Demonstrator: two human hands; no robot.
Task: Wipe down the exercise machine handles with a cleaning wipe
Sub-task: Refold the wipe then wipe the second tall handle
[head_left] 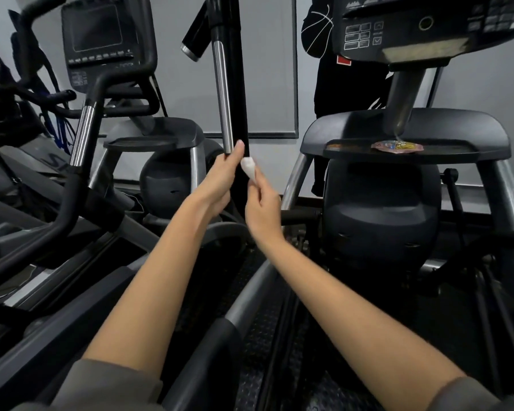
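A tall black handle (pixel 237 93) of the exercise machine rises straight up in the middle, with a chrome sensor strip (pixel 222 93) along its left side. My left hand (pixel 220 180) grips the handle just below the strip, thumb pointing up along it. My right hand (pixel 261 206) pinches a small bunched white wipe (pixel 247 167) and holds it against the handle's right side, level with my left thumb.
The machine's console (pixel 422 28) and tray (pixel 404 143) with a colourful wrapper (pixel 396 146) stand at right. A second machine with its own console (pixel 101 40) and chrome-banded handle (pixel 82 134) stands at left. A person in black (pixel 339 78) stands behind, by the grey wall.
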